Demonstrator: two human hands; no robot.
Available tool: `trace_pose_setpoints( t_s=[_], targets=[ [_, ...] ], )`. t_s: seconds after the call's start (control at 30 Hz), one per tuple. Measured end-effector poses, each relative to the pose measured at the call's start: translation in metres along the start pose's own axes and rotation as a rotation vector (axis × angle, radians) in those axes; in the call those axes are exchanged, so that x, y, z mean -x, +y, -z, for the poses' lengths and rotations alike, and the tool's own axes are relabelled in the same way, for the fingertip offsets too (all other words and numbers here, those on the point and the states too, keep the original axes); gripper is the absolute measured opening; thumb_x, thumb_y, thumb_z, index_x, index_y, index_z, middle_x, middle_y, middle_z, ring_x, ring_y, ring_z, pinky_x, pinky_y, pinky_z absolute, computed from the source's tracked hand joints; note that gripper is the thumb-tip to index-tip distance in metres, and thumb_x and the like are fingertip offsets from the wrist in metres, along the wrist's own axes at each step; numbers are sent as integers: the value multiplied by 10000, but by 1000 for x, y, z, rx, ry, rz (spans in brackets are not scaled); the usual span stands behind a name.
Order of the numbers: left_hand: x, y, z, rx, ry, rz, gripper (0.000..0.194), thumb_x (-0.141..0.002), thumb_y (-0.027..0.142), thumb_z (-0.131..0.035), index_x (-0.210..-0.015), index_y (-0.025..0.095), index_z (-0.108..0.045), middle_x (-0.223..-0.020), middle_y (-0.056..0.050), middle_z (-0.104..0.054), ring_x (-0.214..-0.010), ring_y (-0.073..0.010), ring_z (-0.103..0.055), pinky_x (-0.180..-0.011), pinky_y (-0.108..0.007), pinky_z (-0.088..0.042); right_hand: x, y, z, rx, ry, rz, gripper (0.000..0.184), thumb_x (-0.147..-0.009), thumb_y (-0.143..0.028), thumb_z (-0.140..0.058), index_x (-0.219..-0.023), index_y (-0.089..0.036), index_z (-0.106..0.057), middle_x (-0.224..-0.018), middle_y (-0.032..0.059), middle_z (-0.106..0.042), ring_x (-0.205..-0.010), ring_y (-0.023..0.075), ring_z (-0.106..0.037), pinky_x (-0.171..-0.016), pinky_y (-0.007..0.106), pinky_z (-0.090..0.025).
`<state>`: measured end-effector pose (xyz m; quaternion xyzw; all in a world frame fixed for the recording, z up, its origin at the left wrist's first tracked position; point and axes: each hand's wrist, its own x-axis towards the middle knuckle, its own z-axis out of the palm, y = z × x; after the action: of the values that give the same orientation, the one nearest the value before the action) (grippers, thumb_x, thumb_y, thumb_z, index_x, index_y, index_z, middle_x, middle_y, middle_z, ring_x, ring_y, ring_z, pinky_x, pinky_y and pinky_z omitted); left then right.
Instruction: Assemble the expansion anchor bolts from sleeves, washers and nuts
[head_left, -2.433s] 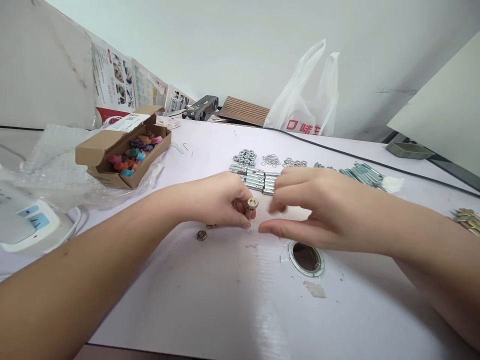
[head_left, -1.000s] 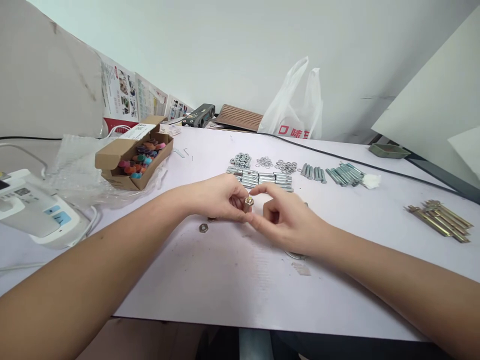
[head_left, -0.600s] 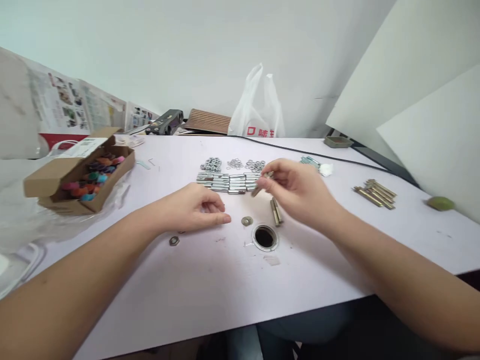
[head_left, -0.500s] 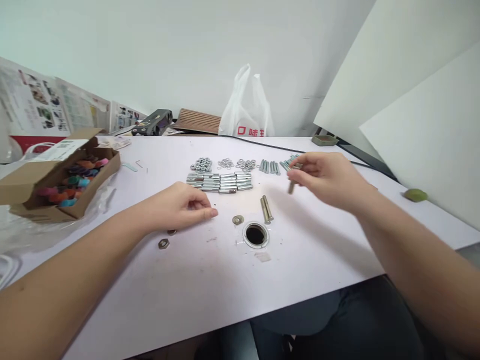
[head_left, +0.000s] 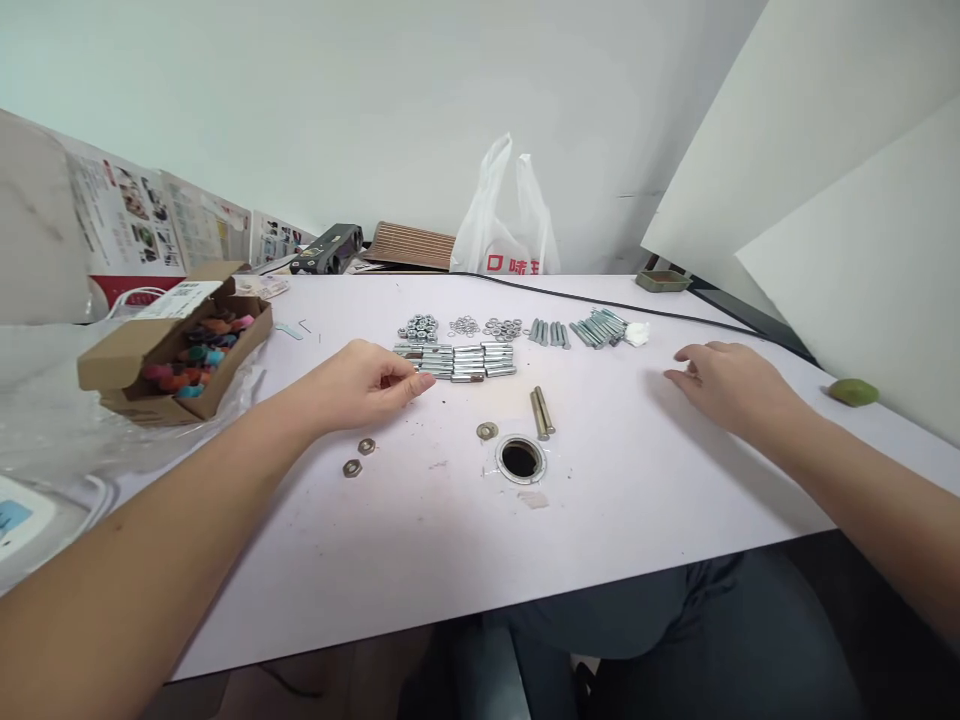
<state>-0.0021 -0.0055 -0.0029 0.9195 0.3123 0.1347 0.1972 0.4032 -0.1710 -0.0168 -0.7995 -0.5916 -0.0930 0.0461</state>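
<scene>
My left hand [head_left: 364,388] rests on the white table, its fingers loosely bent and no object visible in it. Its thumb reaches toward rows of long silver sleeves [head_left: 469,360]. Two hex nuts [head_left: 359,457] lie just below this hand. Over the right part of the table, my right hand [head_left: 724,378] has its thumb and index finger apart, with nothing visible between them; its palm is hidden. Two brass-coloured bolts [head_left: 541,412] lie side by side in the middle, beside a pair of flat washers [head_left: 487,431].
A round metal-rimmed hole [head_left: 521,459] opens in the tabletop. Behind are small nuts [head_left: 418,328], washers [head_left: 502,328], silver bolts [head_left: 598,327] and crumpled white tissue [head_left: 637,333]. A cardboard box [head_left: 120,372] of colourful pieces stands left; a green fruit [head_left: 853,391] lies right.
My right hand has moved right, away from the silver bolts, and the brass-coloured bolt it held is out of sight. The view has shifted slightly left; the left hand now sits closer to the sleeves.
</scene>
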Motion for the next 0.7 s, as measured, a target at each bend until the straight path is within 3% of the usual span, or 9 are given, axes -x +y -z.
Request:
trace_pose_setpoints(
  t_s=[0.07,0.17,0.27,0.37,0.47,0.7],
  targets=[
    [-1,-4,2,-4,25,22,417,-846,487,-470,-590,194,-618,-486,24,-451,-449,-88,-314,-442,-250,-230,4,-38,1,-124,-28,43,286,-883,-392,-472,-899,-163,-642,-920,150,-674,-818,265,-588,-641,350,-386],
    [-2,-7,4,17,60,64,418,-835,494,-483,-576,197,-625,-459,34,-434,-433,-83,-303,-435,-245,-244,5,-97,1,-388,-250,141,358,-868,-486,-479,-771,-186,-649,-755,75,-668,-632,183,-566,-558,307,-379],
    [-1,-8,5,39,89,48,401,-826,467,-497,-569,191,-632,-446,36,-422,-429,-76,-304,-432,-241,-239,-4,-132,1,-446,-374,110,457,-835,-573,-490,-639,-183,-624,-590,47,-598,-509,147,-486,-479,292,-330],
    [1,-10,5,31,141,8,411,-837,443,-487,-545,178,-606,-435,37,-372,-431,-73,-274,-438,-252,-212,-18,-139,1,-475,-512,76,486,-787,-591,-554,-535,-176,-579,-527,44,-553,-465,128,-437,-468,290,-334],
    [2,-9,6,-5,161,-18,443,-846,431,-479,-488,174,-525,-431,41,-312,-441,-76,-236,-456,-268,-187,-28,-134,0,-576,-627,31,450,-751,-568,-615,-537,-173,-591,-573,72,-596,-481,138,-474,-469,293,-378],
    [3,-1,5,-17,161,-73,475,-844,421,-469,-438,179,-422,-431,41,-292,-447,-87,-237,-478,-283,-199,-32,-129,-4,-594,-666,52,454,-764,-587,-603,-558,-184,-631,-647,101,-652,-524,158,-537,-514,319,-460]
  ],
)
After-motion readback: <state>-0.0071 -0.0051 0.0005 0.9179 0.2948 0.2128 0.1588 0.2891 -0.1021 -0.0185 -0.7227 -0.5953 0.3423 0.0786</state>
